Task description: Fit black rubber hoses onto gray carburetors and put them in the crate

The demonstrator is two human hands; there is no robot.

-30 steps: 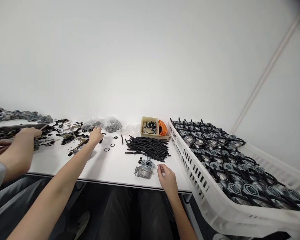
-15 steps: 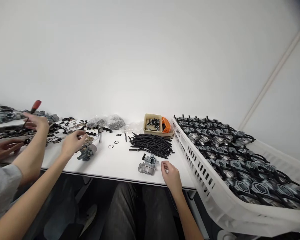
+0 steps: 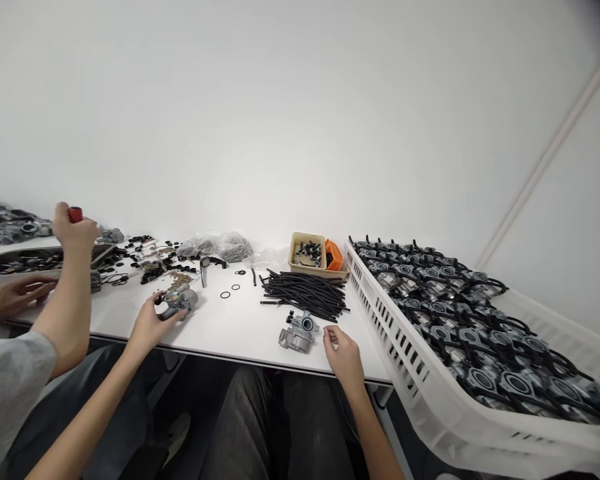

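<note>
My left hand (image 3: 150,321) has its thumb and fingers around a grey metal carburetor (image 3: 184,300) at the table's front left. Nearer the middle, a second carburetor (image 3: 299,333) rests on the white tabletop. Just right of it is my right hand (image 3: 344,353), thumb and forefinger pinched together. Whatever that pinch holds, if anything, is too small to make out. Behind the second carburetor lies a pile of short black hoses (image 3: 305,292). Two thin black rings (image 3: 225,295) lie between the carburetors.
On the right stands a white slotted crate (image 3: 395,340) packed with carburetors and hoses. A beige tray (image 3: 307,270) with small parts and an orange basket (image 3: 334,255) sit behind the hoses. At left a co-worker's hand (image 3: 73,230) grips a red-handled tool (image 3: 75,215). Brass pieces (image 3: 179,280) lie loose.
My left hand has come down from above the left carburetor and closed on it. My right hand stays beside the other one. The co-worker's tool hand has turned and the tool stands more upright.
</note>
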